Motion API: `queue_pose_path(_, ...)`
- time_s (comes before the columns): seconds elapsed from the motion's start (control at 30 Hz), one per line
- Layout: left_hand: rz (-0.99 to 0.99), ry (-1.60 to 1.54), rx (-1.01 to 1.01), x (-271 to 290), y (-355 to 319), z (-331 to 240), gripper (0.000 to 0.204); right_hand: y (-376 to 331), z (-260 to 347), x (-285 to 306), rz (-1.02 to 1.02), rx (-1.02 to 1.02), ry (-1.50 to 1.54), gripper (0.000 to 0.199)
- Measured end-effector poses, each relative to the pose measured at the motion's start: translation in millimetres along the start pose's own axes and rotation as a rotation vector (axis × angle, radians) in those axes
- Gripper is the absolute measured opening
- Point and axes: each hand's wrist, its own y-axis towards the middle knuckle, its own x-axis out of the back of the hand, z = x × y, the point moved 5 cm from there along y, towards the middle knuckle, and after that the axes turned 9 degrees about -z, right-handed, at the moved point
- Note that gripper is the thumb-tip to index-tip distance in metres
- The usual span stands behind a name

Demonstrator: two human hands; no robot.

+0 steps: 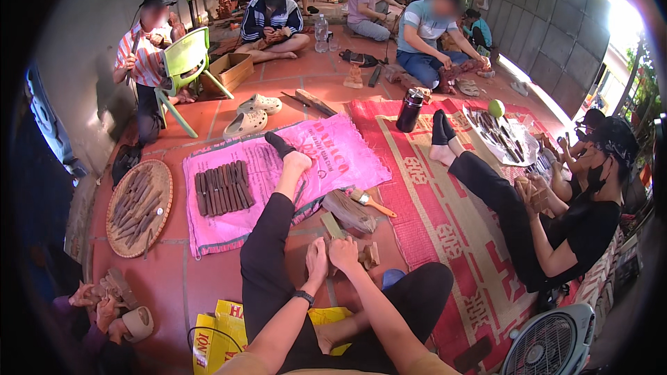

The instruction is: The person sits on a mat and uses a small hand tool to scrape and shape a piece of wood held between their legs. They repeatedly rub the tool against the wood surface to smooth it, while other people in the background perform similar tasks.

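Observation:
My left hand (317, 259) and my right hand (343, 253) meet low on the tiled floor between my legs, fingers curled down over something small that they hide. A small brown wooden block (369, 255) lies just right of my right hand. A green flat piece (333, 226) sits just above the hands. Beyond it lie a dark bundled brush (347, 211) and a paintbrush with an orange handle (374, 202). My left leg stretches out over a pink sack (333, 153).
A row of dark brown sticks (223, 188) lies on the pink sack, more on a round woven tray (162, 187). A person in black sits right on a red mat (445, 222). A fan (549, 344) stands at lower right. Several people sit farther back.

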Motion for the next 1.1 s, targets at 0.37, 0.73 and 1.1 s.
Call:
queue_pose_path(0.37,0.001,0.081,-0.139,6.3,-4.4,-4.8,0.044,-9.7,3.8,2.2,-0.075,0.064,-0.074,0.025)
queue_pose_path(0.73,0.618,0.271,-0.831,-61.8,18.5,-363.1,0.07,-25.5,8.1,7.1,-0.405,0.031,0.084,0.027)
queue_pose_path(1.1,0.541,0.302,-0.975,-39.7,-10.5,-460.3,0.068,-24.5,13.0,16.5,-0.427,0.028,0.092,0.025)
